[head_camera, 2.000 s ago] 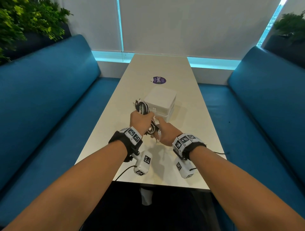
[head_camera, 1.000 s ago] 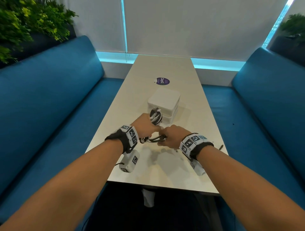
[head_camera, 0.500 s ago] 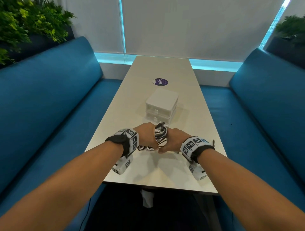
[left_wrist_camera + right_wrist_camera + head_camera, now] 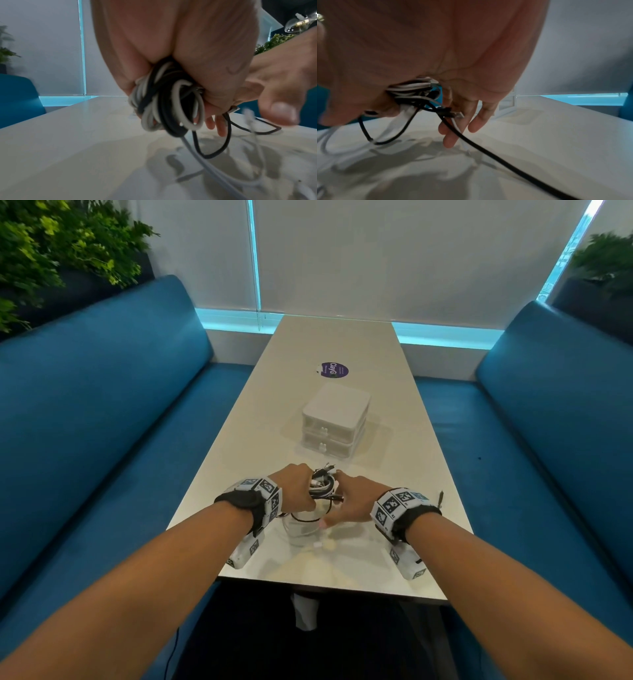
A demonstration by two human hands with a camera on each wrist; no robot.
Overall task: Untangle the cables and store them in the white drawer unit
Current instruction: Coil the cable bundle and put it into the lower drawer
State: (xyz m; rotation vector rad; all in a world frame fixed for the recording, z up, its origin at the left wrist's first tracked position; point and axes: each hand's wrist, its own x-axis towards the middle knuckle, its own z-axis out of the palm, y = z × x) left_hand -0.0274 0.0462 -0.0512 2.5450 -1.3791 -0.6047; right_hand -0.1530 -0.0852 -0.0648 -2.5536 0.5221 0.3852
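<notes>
A tangled bundle of black and white cables (image 4: 322, 484) hangs just above the white table (image 4: 342, 344), near its front edge. My left hand (image 4: 298, 489) grips the bundle from the left; in the left wrist view its fingers (image 4: 214, 94) curl round the coils (image 4: 164, 108). My right hand (image 4: 352, 499) is at the bundle's right side with its fingers (image 4: 462, 125) straight and pointing down, brushing a black cable with a USB plug (image 4: 452, 114). Loose black and white loops (image 4: 305, 522) trail onto the table. The white drawer unit (image 4: 334, 419) stands beyond, with both drawers closed.
A round purple sticker (image 4: 331, 370) lies on the table past the drawer unit. Blue benches (image 4: 102, 405) flank the table on both sides. Plants (image 4: 51, 244) stand behind the left bench. A thin black lead (image 4: 441, 497) lies near the table's right edge.
Both hands brought the bundle down and toward me, away from the drawer unit. Loops now trail on the table, and my right hand's fingers have spread open beside the bundle.
</notes>
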